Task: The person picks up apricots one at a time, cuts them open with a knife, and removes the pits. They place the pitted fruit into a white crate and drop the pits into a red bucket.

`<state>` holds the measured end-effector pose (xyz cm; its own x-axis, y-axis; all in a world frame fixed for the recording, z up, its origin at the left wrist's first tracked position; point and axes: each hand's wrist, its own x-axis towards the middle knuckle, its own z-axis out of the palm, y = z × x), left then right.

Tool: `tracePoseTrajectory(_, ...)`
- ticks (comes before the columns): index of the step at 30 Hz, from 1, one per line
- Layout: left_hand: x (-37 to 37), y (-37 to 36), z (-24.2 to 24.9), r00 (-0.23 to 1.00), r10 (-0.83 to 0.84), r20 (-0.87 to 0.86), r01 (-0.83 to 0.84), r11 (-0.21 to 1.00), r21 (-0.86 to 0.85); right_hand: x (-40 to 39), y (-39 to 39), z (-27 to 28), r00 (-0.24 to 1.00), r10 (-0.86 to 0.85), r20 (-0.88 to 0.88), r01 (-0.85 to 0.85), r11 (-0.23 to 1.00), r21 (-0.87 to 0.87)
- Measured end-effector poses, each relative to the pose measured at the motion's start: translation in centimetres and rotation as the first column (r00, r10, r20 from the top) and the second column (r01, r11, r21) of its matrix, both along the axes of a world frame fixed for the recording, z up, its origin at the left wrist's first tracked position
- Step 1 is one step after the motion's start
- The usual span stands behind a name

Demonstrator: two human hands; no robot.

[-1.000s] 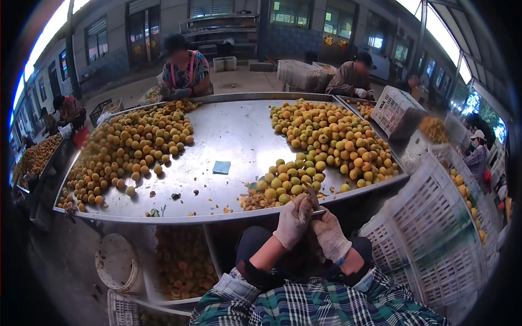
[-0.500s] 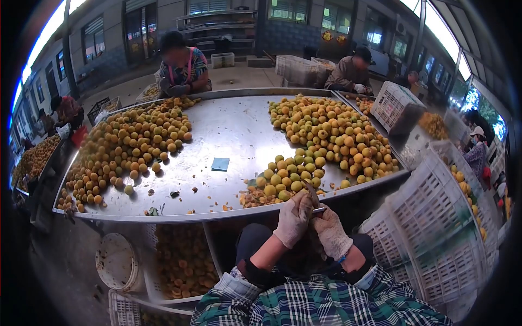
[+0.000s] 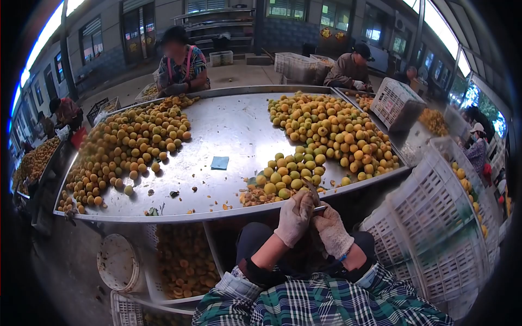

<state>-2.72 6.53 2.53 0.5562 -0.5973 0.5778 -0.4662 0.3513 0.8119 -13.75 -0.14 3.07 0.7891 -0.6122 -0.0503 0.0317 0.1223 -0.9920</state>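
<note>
Both my hands wear pale work gloves and meet close together just below the table's front edge. My left hand [image 3: 294,220] is closed, its fingers curled around something I cannot make out. My right hand [image 3: 331,232] is closed too, pressed up against the left one. A brown, curved, narrow piece [image 3: 314,193] sticks up from between the hands, and a thin pale strip [image 3: 319,208] shows at the right fingertips. Right beyond them is a pile of yellow-green apricots [image 3: 293,173] on the metal table [image 3: 228,130], with orange scraps [image 3: 253,196] beside it.
More apricots [image 3: 128,138] cover the table's left side. A blue-green square [image 3: 219,163] lies mid-table. Below stand a crate of cut fruit [image 3: 185,266] and a white bucket [image 3: 117,263]. Large white crates [image 3: 429,228] lean at my right. A person [image 3: 182,68] works across the table.
My hands stay together in almost the same place, with only a slight shift at the fingers. The view has tilted a little. The person across has raised their head slightly.
</note>
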Motion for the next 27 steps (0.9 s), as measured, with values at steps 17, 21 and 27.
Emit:
tracePoseTrajectory(17, 0.9, 0.2, -1.1, 0.915, -0.218, -0.339, 0.233, 0.972, 0.005, -0.7, 1.0, 5.3, 0.950, 0.181, -0.254, -0.149, 0.979, 0.140)
tracePoseTrajectory(21, 1.1, -0.8, -1.1, 0.509, -0.319, -0.800, 0.244, 0.944, -0.222, -0.9, 1.6, 5.6, 0.981, 0.157, -0.116, -0.134, 0.974, 0.182)
tracePoseTrajectory(27, 1.0, -1.5, -0.2, 0.417, -0.417, -0.807, 0.214, 0.908, -0.359, -0.1, 0.9, 1.4, 0.971, -0.215, -0.104, 0.100, 0.762, -0.640)
